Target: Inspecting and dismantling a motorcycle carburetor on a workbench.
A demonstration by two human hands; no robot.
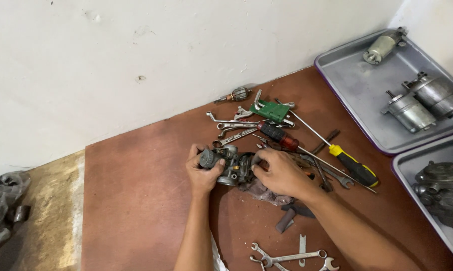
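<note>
Grey metal carburetor (232,168) sits mid-board on the brown board (136,200), held between both hands. Left hand (202,173) wraps its left end, fingers closed around the round dark cap there. Right hand (281,173) covers its right end, fingers curled onto the body; thumb and forefinger seem pinched on something small, too hidden to tell what.

Long axis runs left-right, roughly level, cap end pointing left, the open round bore facing near and down toward the person. Underside mostly hidden.

Doing it well, as a judgement: keep the left hand as the steady clamp and let the right do the fine work; hold the body low over the board so any small part that drops lands there and not in the tool pile. Rotate the piece rather than the wrist if the right fingers lose sight of the spot.

Just far of the hands: loose wrenches (234,125), a green block (270,110), a red-black screwdriver (279,135). Right of them, a yellow-black screwdriver (354,168). Near: more wrenches (286,258), a dark rag (266,193) under the right hand. Far right: grey tray (347,85) with starter motors (412,113); a second tray (412,165) holds a dark casting (444,193).
</note>
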